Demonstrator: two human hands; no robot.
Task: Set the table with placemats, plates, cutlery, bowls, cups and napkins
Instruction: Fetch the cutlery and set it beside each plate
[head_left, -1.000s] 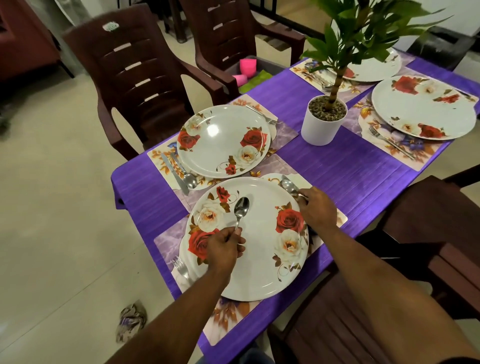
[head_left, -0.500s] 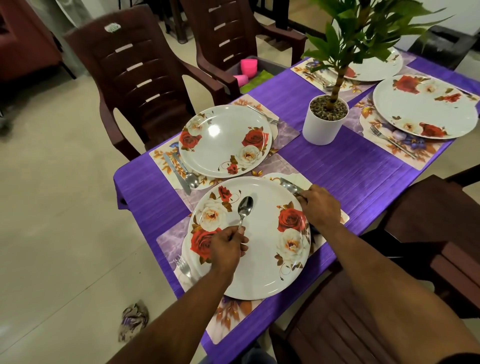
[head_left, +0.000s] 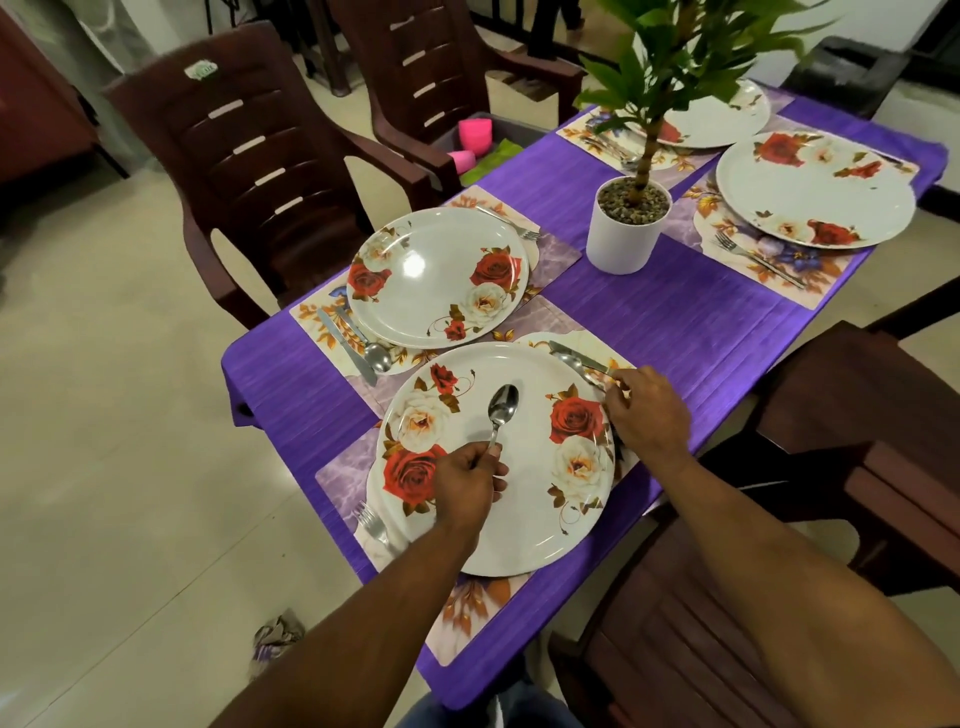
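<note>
Landmark: near plate (head_left: 524, 467), sitting on its placemat (head_left: 343, 478) on the purple surface (head_left: 701, 322).

- Left of the plate: fork (head_left: 371, 522), placed.
- Over the plate: left hand (head_left: 467, 486), fingers curled round the handle of a spare spoon (head_left: 503, 408), bowl pointing away from the person. Not yet placed.
- Right rim of the plate: right hand (head_left: 647, 415), fingers bent down onto the knife and spoon (head_left: 576, 358) lying there; can't tell if pinching or just touching.
- Beyond the plate: three more settings with placemat, plate, cutlery.
- Pink cups (head_left: 474, 136) sit on a chair past the far left setting.

Judgement: placemats, plates and most cutlery done. Cups not out; no bowls in view, napkins uncertain.
</note>
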